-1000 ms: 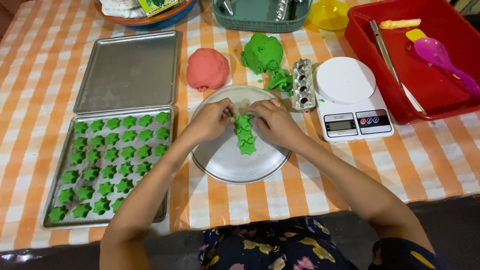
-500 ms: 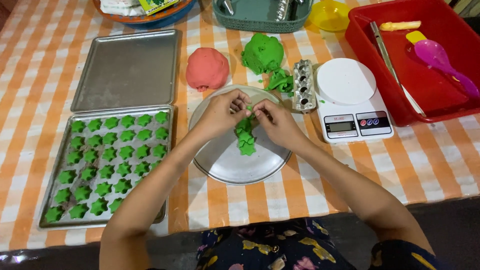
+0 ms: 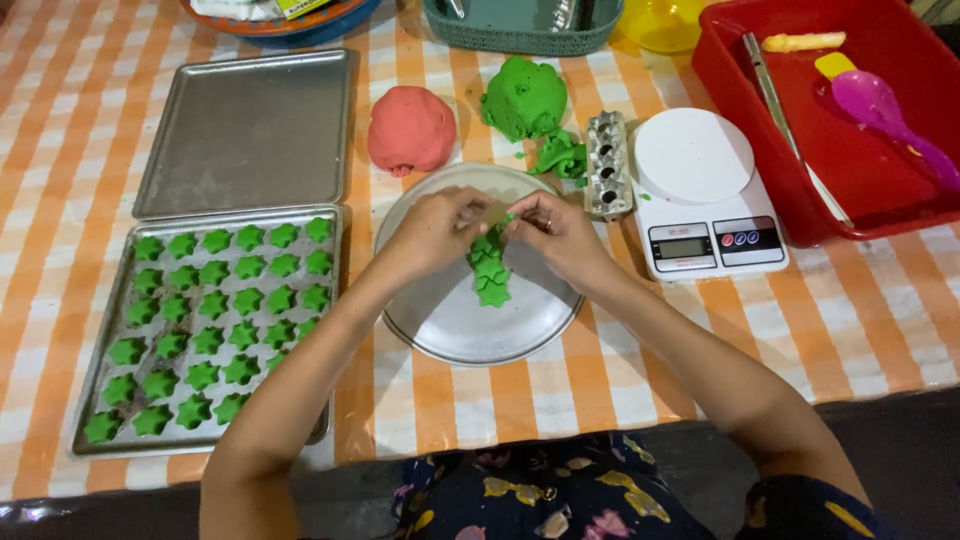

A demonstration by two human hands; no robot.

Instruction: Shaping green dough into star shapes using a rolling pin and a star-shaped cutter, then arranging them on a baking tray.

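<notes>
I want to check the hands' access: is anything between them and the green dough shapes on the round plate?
Nothing visible: left hand and right hand already meet over the green dough shapes on the round plate.

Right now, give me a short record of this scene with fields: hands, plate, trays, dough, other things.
hands: left hand and right hand meet over the plate, pinching a bit of green dough between them
plate: round metal plate with a small row of green stars
trays: near tray nearly full of green stars; far tray bare
dough: red lump and green lump behind the plate
other things: metal mould, white scale, red tub with a purple spoon
</notes>
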